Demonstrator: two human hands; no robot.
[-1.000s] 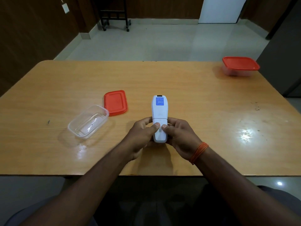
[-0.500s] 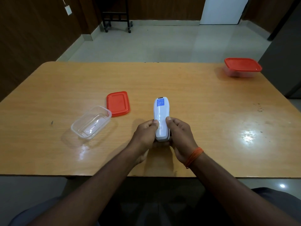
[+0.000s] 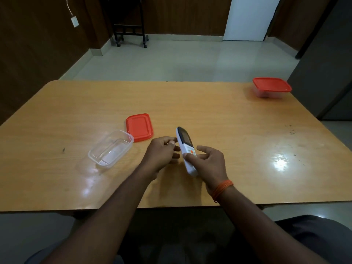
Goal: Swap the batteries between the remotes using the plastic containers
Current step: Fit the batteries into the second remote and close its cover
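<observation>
A tiled room with dark wood-panelled walls and a pale door frames a glossy wooden table (image 3: 219,115), seen from above by the person seated at its near edge. At centre, a white remote (image 3: 186,151) is tilted on its side, its dark display and orange button facing right, its lower end near the table. The right hand (image 3: 206,161), an orange thread band (image 3: 222,188) at its wrist, has its grip closed on the remote, the thumb pressed across the button face, the other fingers spread loosely behind it. The left hand (image 3: 163,153) sits just beside the remote's left edge, its fingers curled; whether that grip pinches anything cannot be told. To the left lies an open clear plastic container (image 3: 111,148), and just beyond it, flat on the table, its red lid (image 3: 139,127). Well apart, at the far right corner, stands a second container (image 3: 271,89) with its red lid on.
</observation>
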